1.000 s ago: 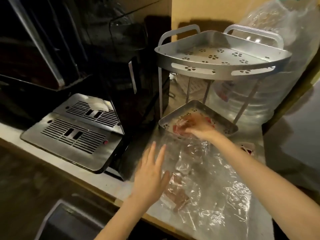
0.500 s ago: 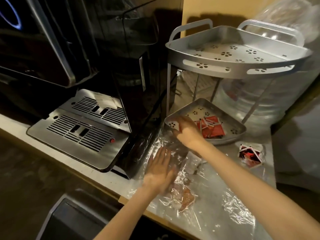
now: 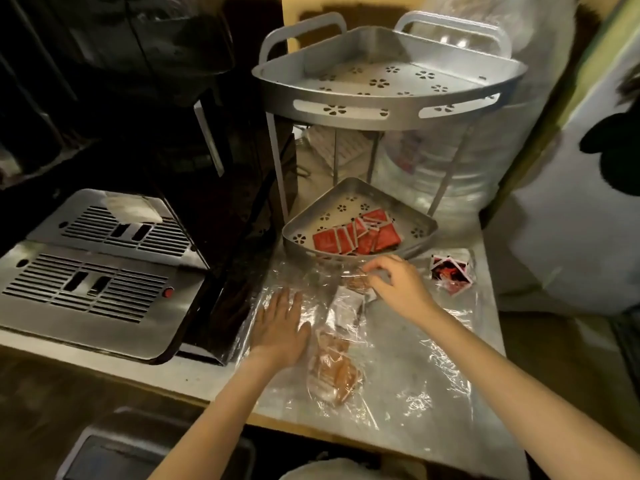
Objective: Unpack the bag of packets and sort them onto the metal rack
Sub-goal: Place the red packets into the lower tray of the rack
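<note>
A two-tier metal corner rack (image 3: 391, 114) stands at the back of the counter. Its lower tray (image 3: 301, 228) holds several red packets (image 3: 360, 235). In front of it a clear plastic bag (image 3: 408, 362) lies flat, with orange-brown packets (image 3: 334, 372) and a white packet (image 3: 348, 303) inside. My left hand (image 3: 282, 329) rests flat on the bag's left side, fingers spread. My right hand (image 3: 398, 284) pinches a brown packet (image 3: 355, 283) at the bag's far end, just in front of the lower tray.
A black coffee machine (image 3: 180, 140) with a steel drip tray (image 3: 93, 282) fills the left. A small bundle of red, black and white packets (image 3: 450, 273) lies right of the rack. Large clear water bottles (image 3: 460, 174) stand behind the rack. The counter's edge (image 3: 311, 424) runs in front.
My right hand has drawn back from the lower tray, leaving red packets there, and now grips a brown packet at the bag. My left hand has stayed flat on the bag.
</note>
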Tool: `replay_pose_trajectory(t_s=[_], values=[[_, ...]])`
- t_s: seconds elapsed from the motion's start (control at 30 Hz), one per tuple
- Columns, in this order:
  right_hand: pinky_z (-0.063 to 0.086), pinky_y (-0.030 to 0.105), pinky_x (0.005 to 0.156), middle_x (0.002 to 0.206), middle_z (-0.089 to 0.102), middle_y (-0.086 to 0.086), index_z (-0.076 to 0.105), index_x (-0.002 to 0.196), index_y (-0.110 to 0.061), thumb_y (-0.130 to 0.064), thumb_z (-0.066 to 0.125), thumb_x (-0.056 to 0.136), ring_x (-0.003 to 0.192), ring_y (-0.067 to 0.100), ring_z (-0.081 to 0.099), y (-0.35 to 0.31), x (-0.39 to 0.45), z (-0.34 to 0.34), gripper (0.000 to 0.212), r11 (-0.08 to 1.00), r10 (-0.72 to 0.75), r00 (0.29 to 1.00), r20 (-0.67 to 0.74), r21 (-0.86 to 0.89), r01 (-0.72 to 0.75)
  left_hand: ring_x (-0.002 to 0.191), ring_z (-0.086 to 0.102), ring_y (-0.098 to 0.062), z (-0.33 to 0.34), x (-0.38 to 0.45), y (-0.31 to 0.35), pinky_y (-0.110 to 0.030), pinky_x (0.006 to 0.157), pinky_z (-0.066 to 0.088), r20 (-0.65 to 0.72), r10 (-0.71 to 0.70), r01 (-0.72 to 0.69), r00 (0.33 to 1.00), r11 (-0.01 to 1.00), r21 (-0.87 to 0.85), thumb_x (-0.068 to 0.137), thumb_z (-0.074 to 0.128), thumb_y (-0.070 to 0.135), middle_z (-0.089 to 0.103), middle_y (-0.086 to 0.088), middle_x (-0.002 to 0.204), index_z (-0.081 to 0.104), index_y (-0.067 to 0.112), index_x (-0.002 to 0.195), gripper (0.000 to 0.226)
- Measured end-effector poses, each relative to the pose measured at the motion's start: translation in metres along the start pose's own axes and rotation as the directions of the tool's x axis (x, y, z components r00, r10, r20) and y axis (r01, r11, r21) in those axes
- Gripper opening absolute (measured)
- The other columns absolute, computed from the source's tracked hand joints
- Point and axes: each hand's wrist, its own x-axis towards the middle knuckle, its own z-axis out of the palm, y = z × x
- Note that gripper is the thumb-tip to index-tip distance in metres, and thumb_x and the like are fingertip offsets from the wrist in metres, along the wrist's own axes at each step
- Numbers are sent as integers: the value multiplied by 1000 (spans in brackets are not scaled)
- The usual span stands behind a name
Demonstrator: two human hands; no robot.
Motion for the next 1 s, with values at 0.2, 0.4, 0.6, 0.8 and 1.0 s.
replay_pose_trajectory(t_s=[0.2,0.4,0.6,0.8,1.0], values=[[38,16,84,114,65,4,63,113,-11,-9,56,87,103,12,58,18,-25,-14,26,998,49,999,-2,42,-49,137,27,-30,-40,-1,20,-41,110,29,23,-45,44,999,998,46,91,38,29,24,-13,150,30,15,140,51],[39,19,91,118,63,3,58,119,-11,-8,55,88,107,11,56,34,-51,-32,32,987,134,990,-51,92,-129,91,61,-29,-75,-21,70,-32,68,42,-540,119,-162,833,986,-32,91,43,26,63,-11,103,62,8,101,28],[36,32,103,132,51,2,49,127,-18,-15,63,83,125,19,43,54,-82,-37,47,968,252,937,-242,64,-243,137,29,-18,-39,-23,121,-23,109,17,-452,474,-582,756,802,-133,95,41,33,30,-3,150,25,15,144,54],[29,36,109,145,34,9,28,141,-11,-28,70,78,133,26,31,68,-116,-28,78,854,520,800,-300,178,-488,140,-20,-14,17,-17,143,-32,116,-12,-142,541,-549,829,836,-19,95,18,46,-25,4,146,-17,19,141,63],[44,19,73,113,51,2,36,135,-5,-23,73,76,98,16,52,71,-116,-31,72,621,717,688,-108,547,-562,132,-30,-16,40,-17,153,-34,108,-20,-11,493,-493,870,870,6,73,-13,65,-31,-2,143,-24,16,134,79]])
